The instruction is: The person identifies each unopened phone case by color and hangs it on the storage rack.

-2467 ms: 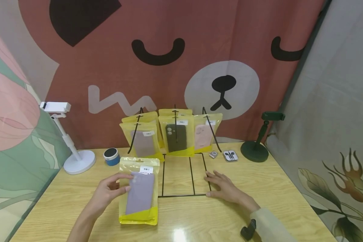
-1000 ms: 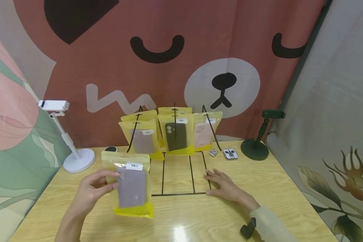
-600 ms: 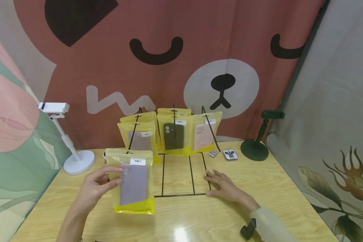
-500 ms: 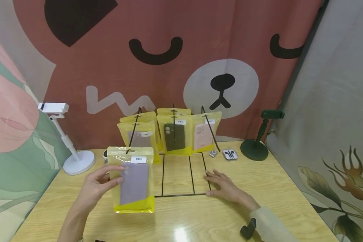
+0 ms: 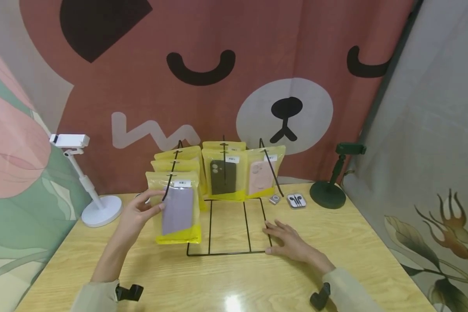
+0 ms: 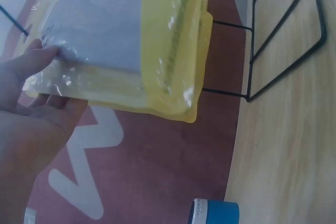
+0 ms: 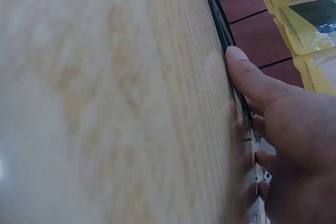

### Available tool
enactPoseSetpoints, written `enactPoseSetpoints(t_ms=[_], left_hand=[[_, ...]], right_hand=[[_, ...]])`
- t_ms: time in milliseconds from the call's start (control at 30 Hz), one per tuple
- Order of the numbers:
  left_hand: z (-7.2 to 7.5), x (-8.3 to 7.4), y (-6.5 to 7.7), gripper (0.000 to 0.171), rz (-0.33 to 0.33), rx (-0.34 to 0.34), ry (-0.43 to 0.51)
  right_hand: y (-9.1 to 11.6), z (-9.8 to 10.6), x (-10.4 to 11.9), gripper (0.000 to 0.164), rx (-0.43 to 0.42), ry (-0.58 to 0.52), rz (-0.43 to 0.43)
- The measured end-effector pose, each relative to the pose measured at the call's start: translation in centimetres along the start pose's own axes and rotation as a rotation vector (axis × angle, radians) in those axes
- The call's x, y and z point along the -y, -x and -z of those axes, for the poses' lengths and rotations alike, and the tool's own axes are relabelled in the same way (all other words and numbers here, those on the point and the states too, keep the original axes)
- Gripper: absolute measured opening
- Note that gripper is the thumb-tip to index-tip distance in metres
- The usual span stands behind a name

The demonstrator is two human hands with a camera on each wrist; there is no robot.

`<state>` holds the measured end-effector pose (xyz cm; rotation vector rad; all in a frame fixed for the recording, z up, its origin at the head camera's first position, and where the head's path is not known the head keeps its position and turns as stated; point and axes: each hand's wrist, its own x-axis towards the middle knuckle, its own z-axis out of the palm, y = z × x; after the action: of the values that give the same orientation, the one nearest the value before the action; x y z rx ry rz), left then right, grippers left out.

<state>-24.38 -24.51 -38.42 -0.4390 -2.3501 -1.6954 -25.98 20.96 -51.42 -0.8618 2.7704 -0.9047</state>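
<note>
My left hand (image 5: pixel 130 219) pinches the left edge of a clear-and-yellow pouch holding a purple phone case (image 5: pixel 178 210). In the left wrist view, my thumb lies on the pouch's face (image 6: pixel 100 24) and the other fingers go behind it. The pouch's top hole overlaps the left prong (image 5: pixel 170 180) of a black wire display rack (image 5: pixel 230 252), in front of other pouches on that prong. My right hand (image 5: pixel 290 243) rests with spread fingers at the right front corner of the rack's base, the thumb (image 7: pixel 239 56) against the wire in the right wrist view.
A pouch with a dark phone case (image 5: pixel 223 177) and one with a pink case (image 5: pixel 261 178) hang from the other prongs. Around the rack stand a white phone stand (image 5: pixel 101 210), a blue speaker (image 6: pixel 223 212), boxed earphones (image 5: pixel 297 200), a small silver gadget (image 5: pixel 274 199) and a green stand (image 5: pixel 327 195).
My left hand has lifted the purple-case pouch from over the table and carried it back and up onto the rack's left prong. The right hand has stayed put.
</note>
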Motion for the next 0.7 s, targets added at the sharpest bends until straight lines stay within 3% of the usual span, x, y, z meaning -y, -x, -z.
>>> enactPoseSetpoints(t_ms=[167,333,400,467,600,700], left_hand=[[0.2,0.8,-0.8,0.032,0.010,-0.001,0.032],[0.7,2.4,0.3,0.030,-0.012,-0.019,0.153],[0.8,3.3,1.0,0.028,-0.025,-0.058,0.116],[0.9,4.1,1.6,0.026,-0.034,-0.115,-0.022],[1.2,5.5,2.5,0.027,-0.073,-0.201,-0.469],[1.5,6.3,2.8,0.036,-0.137,-0.239,-0.727]], right_hand=[[0.0,-0.3,0.1,0.069,0.002,-0.008,0.003],[-0.1,-0.3,0.5,0.068,-0.003,0.004,0.010],[-0.1,-0.2,0.6,0.068,-0.003,0.010,0.013],[-0.2,-0.1,0.7,0.068,-0.002,0.013,0.018],[-0.3,0.1,0.7,0.068,-0.001,0.009,0.010],[-0.4,0.1,0.6,0.068,-0.004,0.003,0.002]])
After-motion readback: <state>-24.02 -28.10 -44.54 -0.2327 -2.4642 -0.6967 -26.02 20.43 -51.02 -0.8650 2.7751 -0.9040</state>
